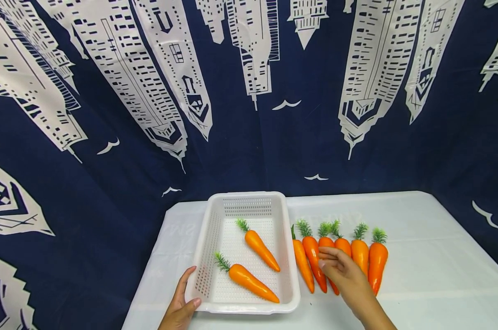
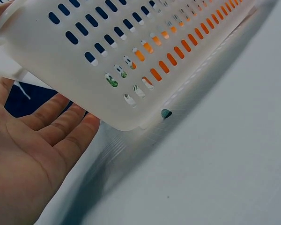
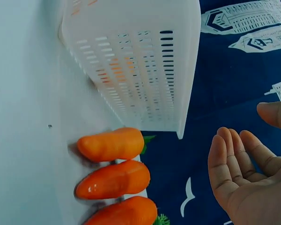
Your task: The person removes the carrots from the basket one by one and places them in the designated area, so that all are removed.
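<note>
Clock here runs off the middle of the basket in the head view, 12 being the far side.

Nearest is the left hand [image 1: 180, 302], down at 7 to 8 o'clock. It's got hold of the near corner of the white plastic basket [image 1: 246, 308], thumb at the rim and fingers along the outside of the wall. The right hand [image 1: 343, 270] is out between 3 and 4 o'clock, above a row of carrots. It's holding nothing: fingers loosely bent, thumb apart from them, a modest gap between. Not totally sure how high it sits over the row, since the head cam looks down past it.

Inside the basket, the nearer carrot [image 1: 251, 282] lies toward 6 o'clock, leafy end pointing to 10 and tip to 4. The farther carrot [image 1: 260, 250] sits around 2 o'clock, leaves toward 11, tip toward 5.

The row of six carrots [image 1: 359, 254] is on the white table [image 1: 434, 256] at 3 o'clock, glossy orange, green tops toward 12. The leftmost one lies right beside the basket wall, and the hand covers part of the middle ones.

Past the table at 12 there's a navy cloth [image 1: 273, 151] printed with upside-down white skyscrapers [image 1: 377, 55] and little gulls [image 1: 286, 105].
</note>
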Demonstrator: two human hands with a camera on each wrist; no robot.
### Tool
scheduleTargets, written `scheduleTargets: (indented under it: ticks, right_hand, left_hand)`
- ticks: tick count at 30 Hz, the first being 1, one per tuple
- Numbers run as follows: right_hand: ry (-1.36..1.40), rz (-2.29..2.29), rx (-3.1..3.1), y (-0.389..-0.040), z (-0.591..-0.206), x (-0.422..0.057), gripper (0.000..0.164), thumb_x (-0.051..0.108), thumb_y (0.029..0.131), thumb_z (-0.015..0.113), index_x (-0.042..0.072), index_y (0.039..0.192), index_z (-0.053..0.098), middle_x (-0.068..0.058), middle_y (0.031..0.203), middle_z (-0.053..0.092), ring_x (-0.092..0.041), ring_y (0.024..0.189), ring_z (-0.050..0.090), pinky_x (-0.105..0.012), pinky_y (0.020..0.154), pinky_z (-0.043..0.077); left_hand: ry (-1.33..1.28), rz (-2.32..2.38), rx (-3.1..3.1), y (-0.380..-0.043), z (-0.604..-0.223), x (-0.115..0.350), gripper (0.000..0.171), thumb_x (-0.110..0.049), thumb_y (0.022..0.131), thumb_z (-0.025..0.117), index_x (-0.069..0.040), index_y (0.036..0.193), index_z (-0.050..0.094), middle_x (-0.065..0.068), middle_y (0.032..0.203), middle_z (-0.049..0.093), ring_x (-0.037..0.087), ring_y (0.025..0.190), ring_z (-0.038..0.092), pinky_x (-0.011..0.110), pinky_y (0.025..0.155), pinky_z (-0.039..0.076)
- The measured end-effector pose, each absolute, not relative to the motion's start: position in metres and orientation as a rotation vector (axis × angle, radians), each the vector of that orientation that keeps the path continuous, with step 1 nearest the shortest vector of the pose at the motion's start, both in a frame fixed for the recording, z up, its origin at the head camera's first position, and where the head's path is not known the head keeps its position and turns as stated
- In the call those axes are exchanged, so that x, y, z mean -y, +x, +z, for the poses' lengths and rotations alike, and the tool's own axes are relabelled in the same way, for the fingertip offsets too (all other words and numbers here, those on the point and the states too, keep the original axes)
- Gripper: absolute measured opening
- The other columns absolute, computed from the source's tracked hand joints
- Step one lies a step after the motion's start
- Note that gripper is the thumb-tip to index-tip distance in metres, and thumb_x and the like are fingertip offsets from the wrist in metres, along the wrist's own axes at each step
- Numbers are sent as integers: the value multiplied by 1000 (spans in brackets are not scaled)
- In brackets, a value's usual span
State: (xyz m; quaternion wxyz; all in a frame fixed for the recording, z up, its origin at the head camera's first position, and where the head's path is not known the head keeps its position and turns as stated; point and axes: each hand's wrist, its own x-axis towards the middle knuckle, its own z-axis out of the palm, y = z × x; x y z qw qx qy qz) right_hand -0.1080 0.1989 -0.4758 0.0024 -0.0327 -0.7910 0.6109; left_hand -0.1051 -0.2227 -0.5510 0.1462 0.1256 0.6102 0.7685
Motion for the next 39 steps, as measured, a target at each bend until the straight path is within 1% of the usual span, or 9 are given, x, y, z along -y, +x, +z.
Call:
scheduleTargets:
  ticks: [5,10,15,20,23,28,31,36,39]
  right_hand:
    - [-20,1918,2472,-107,-477,-192,42,27,101,62,9,138,55,-14,136,60,-3,108,62,-17,92,51]
    - [-29,1967,2484,-106,-476,-181,42,24,99,65,11,137,56,-11,136,61,-7,108,63,-18,92,51]
    - [19,2059,2452,-105,-475,-169,41,20,98,67,9,136,57,-12,133,62,-13,111,63,-18,91,52]
    - [140,2119,2403,-103,-476,-160,43,19,97,68,5,135,57,-15,130,63,-12,109,65,-18,92,53]
    - [214,2111,2407,-103,-476,-156,44,22,97,68,4,135,56,-18,130,62,-10,109,65,-18,93,53]
    - [320,2140,2418,-104,-476,-150,47,22,97,68,3,137,54,-21,131,60,-16,114,64,-19,95,53]
    - [384,2153,2433,-104,-476,-146,48,22,97,68,4,138,52,-22,132,59,-16,116,63,-19,97,51]
    - [439,2127,2506,-105,-473,-138,53,26,95,70,9,141,50,-18,135,58,-13,119,62,-17,98,50]
    - [498,2095,2544,-106,-471,-134,56,27,95,71,12,143,49,-16,138,57,-18,123,60,-18,101,49]
  left_hand:
    - [378,2213,-1744,-105,-552,224,81,-3,100,48,-22,160,-4,-8,153,2,-10,132,37,18,109,39]
    - [398,2210,-1733,-104,-553,225,81,-3,100,47,-22,160,-5,-13,152,4,-11,132,37,17,109,38]
    - [433,2202,-1715,-105,-553,225,81,-2,101,45,-21,159,-8,-12,152,2,-11,133,36,17,110,37]
    - [430,2197,-1726,-105,-552,225,81,-2,101,46,-20,159,-8,-11,153,1,-12,133,35,17,110,37]
    - [417,2200,-1732,-105,-552,224,81,-2,100,46,-20,159,-6,-9,153,1,-11,133,35,17,109,37]
    - [416,2195,-1719,-106,-552,224,81,-3,101,46,-21,159,-7,-7,153,2,-10,134,37,17,110,37]
    - [438,2191,-1707,-106,-553,225,81,-3,101,45,-21,159,-8,-6,153,2,-10,134,36,17,110,37]
    - [488,2194,-1691,-107,-556,227,81,-2,102,44,-20,159,-10,-8,153,-1,-10,134,34,17,110,36]
    - [495,2202,-1690,-106,-556,227,81,-1,101,44,-20,159,-10,-11,152,-1,-10,134,34,17,110,36]
